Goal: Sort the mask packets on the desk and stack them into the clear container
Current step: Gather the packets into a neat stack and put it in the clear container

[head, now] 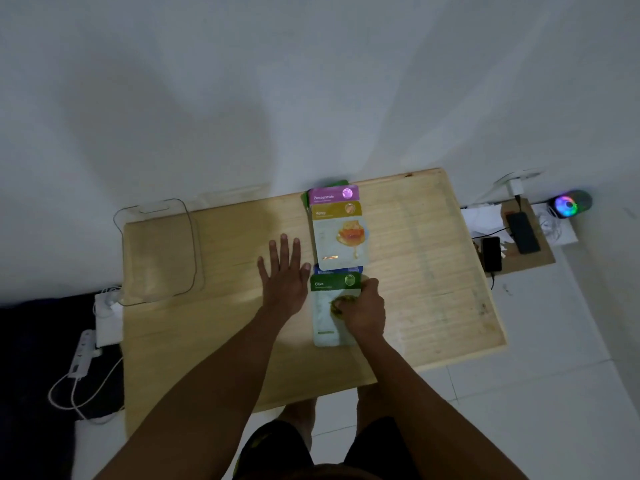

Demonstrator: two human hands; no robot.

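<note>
Two small piles of mask packets lie on the wooden desk (214,341). The far pile shows a yellow Honey packet (339,237) over a purple Pomegranate packet (332,195), with a green edge behind. The near pile has a green Olive packet (329,299) on a blue packet (337,270). My right hand (363,310) is closed on the Olive packet's right side. Flat on the desk just left of that pile rests my left hand (284,278), fingers spread. The clear container (156,251) stands at the desk's far left corner with nothing visible in it.
A wall runs behind the desk. Left of the desk are a white power strip (81,355) and cables on the floor. Right of it, a board (540,261) holds a phone (491,254) and a dark power bank (523,233); a glowing speaker (569,202) sits beyond.
</note>
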